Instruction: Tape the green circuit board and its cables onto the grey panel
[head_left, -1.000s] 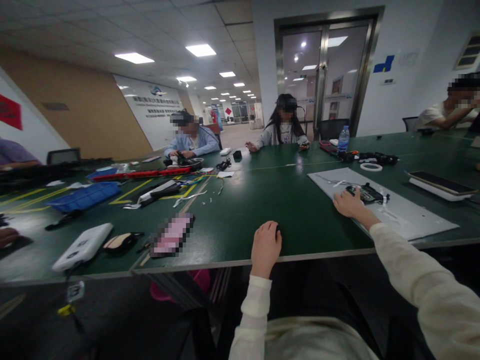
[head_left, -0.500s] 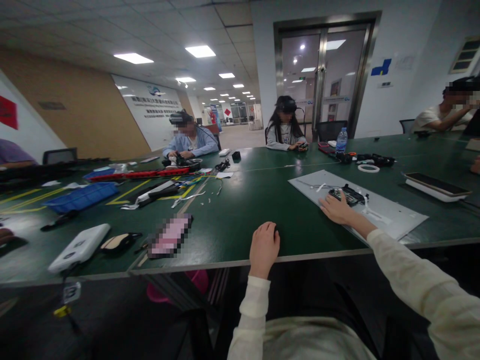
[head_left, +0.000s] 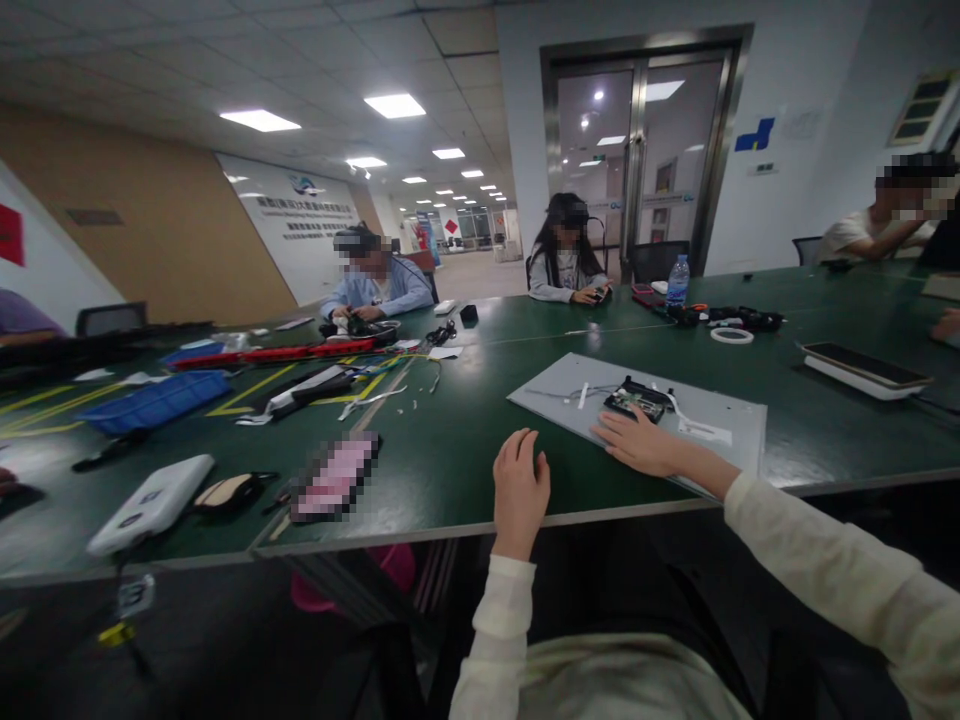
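Observation:
My right hand [head_left: 637, 442] lies with its fingers stretched out over the near edge of a thin grey board [head_left: 553, 382]. Just beyond those fingers sits a black device [head_left: 639, 398] with a bare green circuit board showing. A white ribbon-like strip [head_left: 678, 408] runs from its right side, and a thin wire from its left. My left hand [head_left: 520, 492] hovers at or rests on the green table near its front edge, left of the board. Its fingers are slightly bent, the thumb stands apart, and nothing shows in it; whether it touches the tabletop I cannot tell.
A pink phone [head_left: 337, 478], a computer mouse [head_left: 229, 490] and a white box-shaped device [head_left: 150, 505] lie on the left. Farther back are a blue tray [head_left: 154, 402], a tape roll [head_left: 731, 336] and a water bottle [head_left: 677, 282]. Other people sit around the table.
The grey board with the black device has moved left and turned, my right hand travelling with it. My left hand's fingers have straightened somewhat and the thumb has spread away.

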